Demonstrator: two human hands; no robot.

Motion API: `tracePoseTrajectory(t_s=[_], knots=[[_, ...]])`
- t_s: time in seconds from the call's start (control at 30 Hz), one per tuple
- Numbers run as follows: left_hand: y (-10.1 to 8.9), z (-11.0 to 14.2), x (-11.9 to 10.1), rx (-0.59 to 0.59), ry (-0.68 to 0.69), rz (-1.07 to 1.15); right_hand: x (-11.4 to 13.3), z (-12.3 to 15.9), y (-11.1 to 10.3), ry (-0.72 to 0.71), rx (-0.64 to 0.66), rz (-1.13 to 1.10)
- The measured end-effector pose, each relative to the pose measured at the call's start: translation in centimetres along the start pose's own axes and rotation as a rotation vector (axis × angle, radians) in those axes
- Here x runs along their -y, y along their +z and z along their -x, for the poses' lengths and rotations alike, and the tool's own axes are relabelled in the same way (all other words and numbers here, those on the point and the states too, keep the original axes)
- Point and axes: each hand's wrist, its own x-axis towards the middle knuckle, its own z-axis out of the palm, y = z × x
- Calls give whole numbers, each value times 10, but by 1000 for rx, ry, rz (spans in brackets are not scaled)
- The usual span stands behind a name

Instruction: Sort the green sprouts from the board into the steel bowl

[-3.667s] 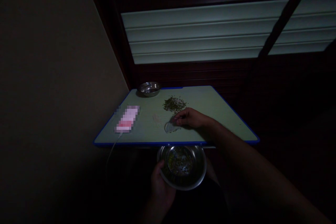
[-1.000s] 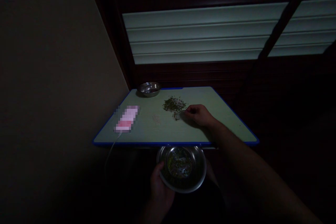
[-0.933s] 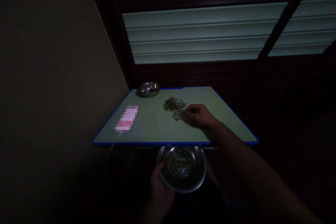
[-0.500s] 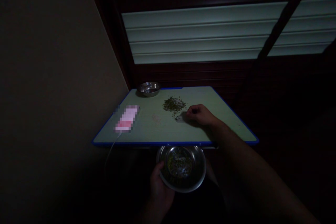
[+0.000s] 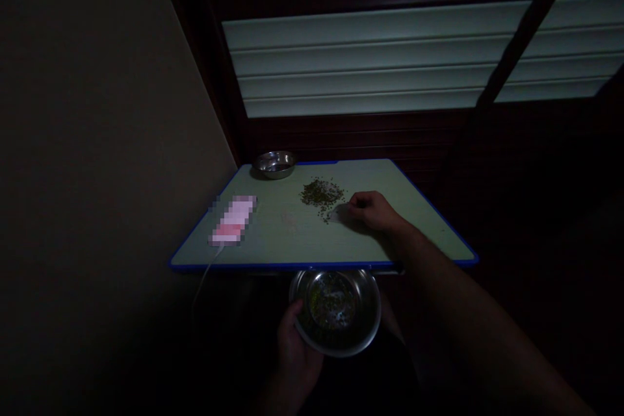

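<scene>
My left hand [image 5: 298, 354] grips the rim of a steel bowl [image 5: 363, 331] just below the table's front edge, thumb over the rim. Small green beans [image 5: 331, 302], much like mung beans, lie in its bottom. Over the tabletop, my right hand [image 5: 371, 209] is closed in a pinch, right of a loose pile of similar beans [image 5: 319, 193]. A pale, see-through patch [image 5: 335, 215] shows by its fingertips, beside a few stray beans. What the fingers hold is too dark and small to make out.
The pale green table [image 5: 273, 244] has a blue edge. A smaller steel bowl [image 5: 275, 168] stands at its back left corner. A blurred-out phone [image 5: 234, 221] with a white cable [image 5: 207, 273] lies at the left. Behind stands a dark wood front with pale slats [image 5: 361, 65].
My right hand has shifted very slightly right relative to the bean pile. My left hand still holds the bowl in the same place. The whole view has drifted slightly.
</scene>
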Motion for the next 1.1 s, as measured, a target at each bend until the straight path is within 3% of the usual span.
tracePoseTrajectory(t_s=[0.3,0.7,0.93,1.1], knots=[[-2,-3,1,1,-2,17,6,2,10,-42,123,-79],[-2,-3,1,-2,-14,19,5,1,8,-43,72,-112],[-2,-3,1,3,-6,26,5,3,10,-7,138,-168],[-2,-3,1,-9,-1,18,5,2,10,-52,106,-127]])
